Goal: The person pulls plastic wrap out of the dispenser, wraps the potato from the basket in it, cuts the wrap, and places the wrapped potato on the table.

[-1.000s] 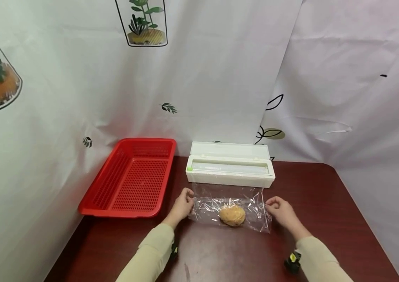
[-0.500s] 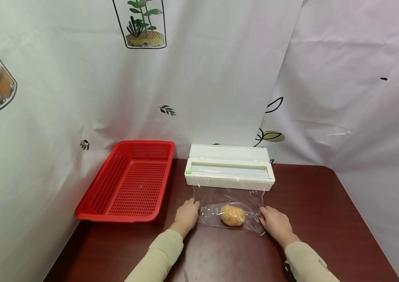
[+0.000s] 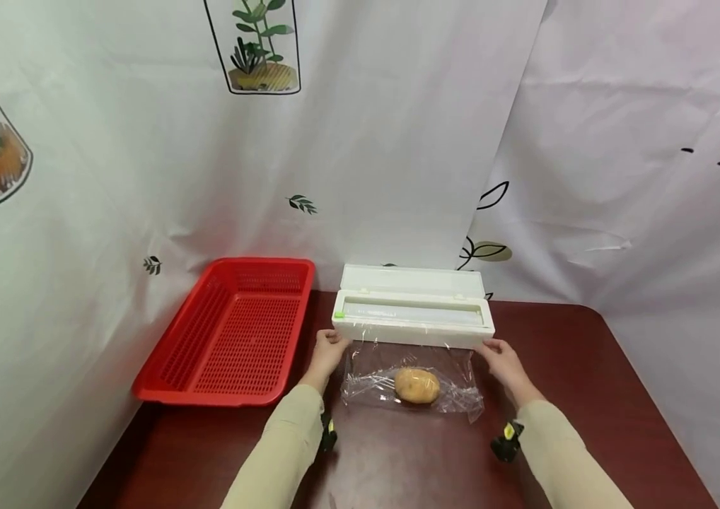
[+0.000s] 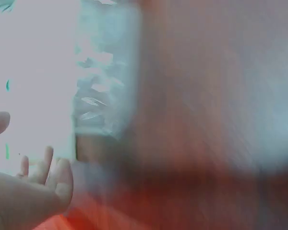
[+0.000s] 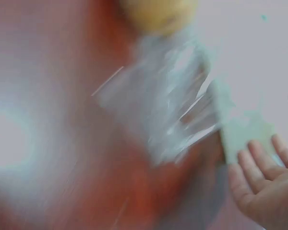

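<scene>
A yellowish potato (image 3: 416,386) lies on the dark red table, under and in clear cling film (image 3: 363,386) that is crumpled on both sides of it. The film runs back to a white cling film box (image 3: 411,332) with its lid up and the roll inside. My left hand (image 3: 327,351) is at the box's front left corner. In the left wrist view, that hand (image 4: 33,191) has its thumb apart from loosely bent fingers. At the front right corner is my right hand (image 3: 503,364); its fingers (image 5: 252,165) are extended in the blurred right wrist view. Contact with the box is unclear.
A red plastic basket (image 3: 242,339) stands left of the box, close to my left forearm. Behind the table (image 3: 564,396) hangs a white printed cloth (image 3: 398,141). The box's raised lid (image 3: 411,279) faces the cloth.
Both hands have left the film's sides by the potato and moved back to the box's front corners. The film ends beside the potato are now crumpled and gathered.
</scene>
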Demonstrator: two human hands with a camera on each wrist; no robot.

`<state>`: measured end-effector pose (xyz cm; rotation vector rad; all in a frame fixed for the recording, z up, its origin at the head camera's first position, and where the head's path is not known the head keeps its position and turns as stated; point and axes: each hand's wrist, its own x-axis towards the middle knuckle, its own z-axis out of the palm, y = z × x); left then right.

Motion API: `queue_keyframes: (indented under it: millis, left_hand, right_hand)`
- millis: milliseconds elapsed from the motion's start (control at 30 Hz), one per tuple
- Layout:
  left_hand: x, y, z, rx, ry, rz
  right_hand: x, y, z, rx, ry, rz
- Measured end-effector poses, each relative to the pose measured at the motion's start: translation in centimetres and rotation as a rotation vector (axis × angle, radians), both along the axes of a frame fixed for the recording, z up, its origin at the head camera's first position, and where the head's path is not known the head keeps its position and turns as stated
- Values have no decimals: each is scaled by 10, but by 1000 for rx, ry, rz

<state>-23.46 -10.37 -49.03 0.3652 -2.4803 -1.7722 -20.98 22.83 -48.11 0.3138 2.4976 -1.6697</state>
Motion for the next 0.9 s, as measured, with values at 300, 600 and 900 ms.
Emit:
queue_keyframes:
  millis: [300, 600, 900]
  left_hand:
    - [-11, 14, 10, 317, -3, 65]
    - [-5, 4, 28, 317, 136, 6]
    - [35, -16, 29, 348, 200, -155]
  right_hand:
    - [-16, -9, 15, -120, -90, -90]
    - [-18, 6, 23, -116, 78, 5]
    - [21, 23, 15, -146, 247, 164]
